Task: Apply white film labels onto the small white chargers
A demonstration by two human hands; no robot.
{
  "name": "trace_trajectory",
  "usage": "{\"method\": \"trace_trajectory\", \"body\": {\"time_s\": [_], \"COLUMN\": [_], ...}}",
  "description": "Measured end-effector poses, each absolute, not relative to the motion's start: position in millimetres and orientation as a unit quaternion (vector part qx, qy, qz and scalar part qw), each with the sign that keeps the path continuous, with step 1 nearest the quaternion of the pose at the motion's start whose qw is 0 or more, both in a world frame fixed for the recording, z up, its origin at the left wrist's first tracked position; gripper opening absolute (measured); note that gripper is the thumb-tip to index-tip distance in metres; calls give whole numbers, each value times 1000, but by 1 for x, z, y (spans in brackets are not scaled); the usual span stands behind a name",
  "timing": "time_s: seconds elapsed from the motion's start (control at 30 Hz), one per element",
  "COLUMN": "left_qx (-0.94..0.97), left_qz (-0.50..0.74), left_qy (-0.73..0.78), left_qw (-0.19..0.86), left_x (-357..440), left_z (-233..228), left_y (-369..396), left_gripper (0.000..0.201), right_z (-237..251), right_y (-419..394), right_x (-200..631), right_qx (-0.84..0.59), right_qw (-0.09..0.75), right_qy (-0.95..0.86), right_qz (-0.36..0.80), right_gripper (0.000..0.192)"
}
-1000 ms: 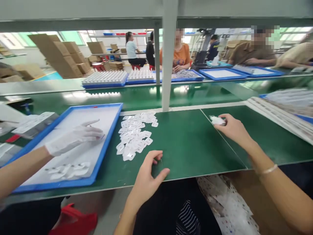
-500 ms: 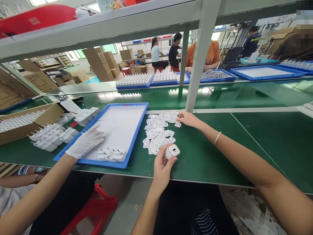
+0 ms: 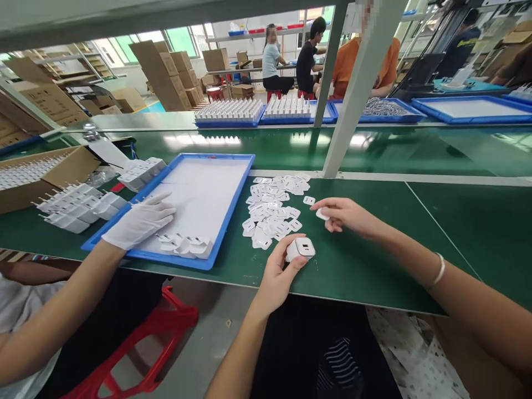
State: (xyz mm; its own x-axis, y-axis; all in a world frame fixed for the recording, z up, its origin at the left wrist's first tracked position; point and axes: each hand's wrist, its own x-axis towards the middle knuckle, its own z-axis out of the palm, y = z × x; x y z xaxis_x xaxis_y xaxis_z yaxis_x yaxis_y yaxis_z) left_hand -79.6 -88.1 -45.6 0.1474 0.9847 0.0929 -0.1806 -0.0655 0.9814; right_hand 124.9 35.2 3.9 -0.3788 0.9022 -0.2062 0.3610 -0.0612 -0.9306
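My left hand holds a small white charger block just above the green table near its front edge. A little farther in, my right hand pinches a small white sticker between thumb and fingers. Just to the left of it, a pile of white stickers lies spread on the green mat. A co-worker's white-gloved hand rests on the blue tray at the left, next to several white pieces in the tray's near corner.
White charger blocks and a cardboard box sit left of the tray. A grey post rises behind the stickers. Beyond the green belt are blue trays and seated people. A red stool stands below left.
My right hand came back from the far edge of the sticker pile holding one sticker. My left hand has kept hold of the charger block. The view tilted slightly down.
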Motion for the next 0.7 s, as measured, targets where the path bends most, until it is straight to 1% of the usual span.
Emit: {"method": "trace_trajectory", "body": {"time_s": [0.1, 0.17, 0.27, 0.33, 0.47, 0.6, 0.7], "left_qx": [520, 523, 532, 540, 548, 565, 585], "left_qz": [513, 511, 505, 502, 502, 506, 497], "left_qy": [403, 408, 419, 423, 419, 412, 414], "left_qw": [551, 546, 535, 526, 521, 505, 489], "left_x": [-79, -79, -79, -80, -80, -80, -80], "left_z": [-43, -41, -41, -41, -43, -43, -41], "left_y": [-91, -92, -92, -92, -92, -92, -91], "left_gripper": [32, 31, 31, 32, 34, 37, 37], "right_z": [4, 6, 10, 12, 12, 12, 10], "right_y": [11, 2, -4, -6, -7, -13, -19], "right_x": [128, 128, 128, 128, 129, 127, 123], "right_qx": [-456, -424, -396, -396, -408, -371, -361], "right_qw": [283, 293, 280, 273, 301, 285, 273], "right_qy": [-589, -556, -513, -503, -514, -469, -429], "right_qz": [604, 652, 708, 718, 692, 749, 781], "right_gripper": [34, 30, 28, 29, 25, 17, 16]}}
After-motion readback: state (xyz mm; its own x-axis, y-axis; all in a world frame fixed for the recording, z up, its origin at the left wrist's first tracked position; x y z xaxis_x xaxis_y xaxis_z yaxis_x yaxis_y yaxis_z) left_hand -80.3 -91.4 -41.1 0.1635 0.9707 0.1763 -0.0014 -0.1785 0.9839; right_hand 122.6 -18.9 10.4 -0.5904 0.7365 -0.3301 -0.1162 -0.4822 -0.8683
